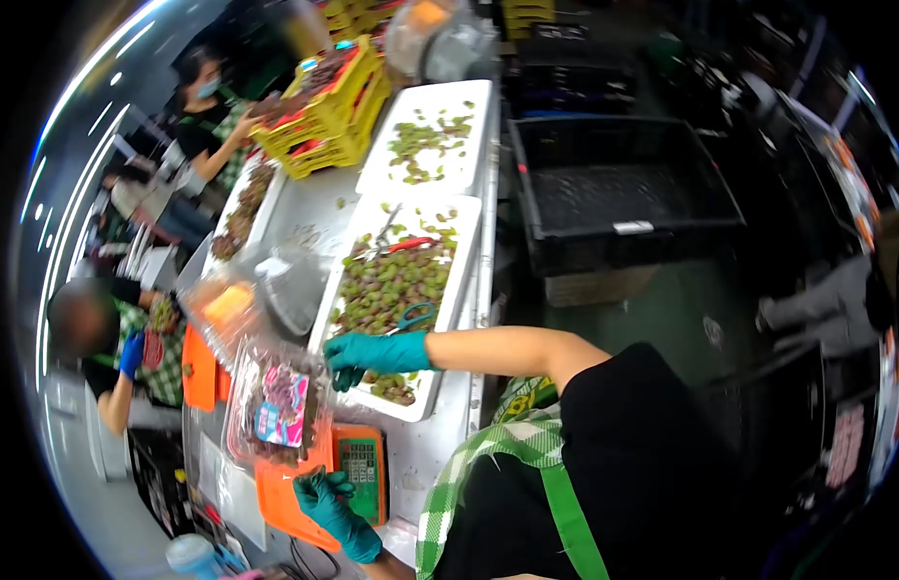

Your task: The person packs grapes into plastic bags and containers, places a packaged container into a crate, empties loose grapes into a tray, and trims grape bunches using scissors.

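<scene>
A clear plastic box (280,406) of dark grapes with a pink and blue label rests on an orange scale (360,474) with a green keypad panel. My right hand (377,356), in a teal glove, is at the box's upper right corner, its fingers loosely bent and slightly apart. Below the box is my left hand (338,512), also gloved, with thumb and fingers curved and apart. Neither hand visibly grips anything. Beside my right hand lies a white tray (451,319) of loose grapes, with red-handled scissors (409,245) and teal-handled scissors (415,315) on them.
Another white tray (372,159) holds loose grapes farther up. Stacked yellow crates (343,140) and empty clear boxes (293,290) stand on the table. A black crate (628,188) is at the right. Co-workers stand across the table, one wearing a blue glove.
</scene>
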### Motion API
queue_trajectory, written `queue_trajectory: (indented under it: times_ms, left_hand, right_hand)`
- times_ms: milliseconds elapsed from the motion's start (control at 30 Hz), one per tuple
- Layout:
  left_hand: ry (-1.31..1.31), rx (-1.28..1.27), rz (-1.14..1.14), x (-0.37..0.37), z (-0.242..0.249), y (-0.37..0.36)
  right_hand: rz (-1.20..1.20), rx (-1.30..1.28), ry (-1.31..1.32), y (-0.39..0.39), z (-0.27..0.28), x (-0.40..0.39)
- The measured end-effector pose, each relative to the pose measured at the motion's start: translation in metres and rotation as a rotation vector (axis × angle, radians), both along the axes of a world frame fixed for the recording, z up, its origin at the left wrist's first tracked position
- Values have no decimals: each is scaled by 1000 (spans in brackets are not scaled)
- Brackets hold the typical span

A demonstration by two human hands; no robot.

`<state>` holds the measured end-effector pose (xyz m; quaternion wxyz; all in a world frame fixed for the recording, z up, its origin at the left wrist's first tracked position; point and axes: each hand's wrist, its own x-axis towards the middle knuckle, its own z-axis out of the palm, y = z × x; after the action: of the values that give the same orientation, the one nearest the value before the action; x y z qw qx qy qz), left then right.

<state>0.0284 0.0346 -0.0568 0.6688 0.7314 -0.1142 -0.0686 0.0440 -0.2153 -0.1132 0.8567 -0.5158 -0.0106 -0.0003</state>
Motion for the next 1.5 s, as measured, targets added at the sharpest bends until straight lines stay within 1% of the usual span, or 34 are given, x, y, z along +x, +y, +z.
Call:
queue_trajectory:
  times_ms: [67,133,167,200,233,267,333,367,400,467,533,567,667,700,733,767,833,867,933,1000,1033,1067,1100,1133,1200,1233,1267,1300,1333,1367,1400,1433,1467,1500]
  left_hand:
    - [-34,59,-218,-9,7,-34]
    - [-63,108,-468,-17,5,-69]
    - [-62,135,-643,-23,6,-88]
    - [3,143,-761,-34,2,-106]
    - [9,162,-915,-48,2,-125]
    - [18,184,-1073,-66,2,-143]
    - [-10,206,-1404,-98,-11,-176]
    - [11,267,-1519,-119,-17,-191]
    - [84,264,-1695,-144,-15,-206]
    - [-46,268,-1983,-187,-33,-235]
    - [-110,356,-2208,-233,-46,-254]
    - [-92,232,-2306,-256,-53,-261]
    - [51,349,-2380,-307,-46,-278]
    - [14,391,-2409,-316,-52,-286]
    - [56,425,-2396,-325,-57,-293]
    - [100,454,-2374,-333,-63,-297]
    - [230,517,-2281,-343,-77,-304]
    - [280,565,-2233,-345,-84,-309]
    - [376,681,-2130,-347,-97,-317]
    - [350,754,-2044,-342,-116,-325]
    - [352,784,-2007,-337,-127,-327]
    - [355,820,-1962,-329,-136,-327]
    - [362,824,-1936,-320,-146,-326]
    - [359,887,-1901,-321,-146,-326]
    - [357,1005,-1811,-321,-140,-323]
    - [319,1005,-1794,-327,-130,-320]
    - [322,990,-1783,-326,-128,-317]
    - [363,946,-1782,-314,-142,-315]
    - [360,864,-1832,-296,-152,-317]
    - [336,841,-1835,-298,-137,-317]
    - [223,901,-1818,-295,-131,-316]
    - [137,918,-1832,-291,-124,-316]
    - [6,886,-1843,-281,-132,-311]
    - [-52,955,-1854,-282,-110,-315]
  right_hand:
    - [-187,-7,9,-34,12,-65]
    - [-245,170,108,-69,-9,-120]
    - [-352,275,88,-76,-16,-158]
    - [-465,383,59,-76,-22,-199]
    - [-628,272,66,-71,-28,-237]
    - [-794,163,85,-61,-34,-275]
    - [-1068,222,106,-38,-44,-354]
    - [-1225,253,113,-23,-47,-390]
    - [-1379,283,123,-4,-48,-422]
    - [-1648,375,102,40,-58,-471]
    - [-1862,467,24,78,-73,-516]
    - [-2001,535,-10,101,-83,-537]
    - [-2457,699,-68,160,-111,-584]
    - [-2538,745,-45,183,-130,-602]
    - [-2612,790,-19,204,-151,-624]
    - [-2710,763,35,216,-168,-646]
    - [-2886,751,108,214,-179,-680]
    - [-2912,768,266,216,-198,-699]
    - [-2916,838,437,216,-238,-743]
    - [-2962,958,391,206,-266,-783]
    - [-2964,1048,430,203,-283,-805]
    - [-2956,1014,495,193,-278,-817]
    - [-2983,1068,609,186,-286,-834]
    - [-3001,1118,725,183,-295,-853]
    - [-3144,880,357,197,-330,-885]
    - [-3219,778,317,193,-324,-885]
    - [-2913,1241,449,225,-365,-927]
    - [-2961,971,331,208,-340,-915]
    - [-2993,735,416,183,-309,-884]
    - [-2937,661,540,168,-283,-868]
    - [-2839,593,459,168,-288,-870]
    - [-2850,549,724,124,-223,-824]
    - [-2926,225,764,111,-212,-815]
    - [-2974,-107,795,97,-201,-805]
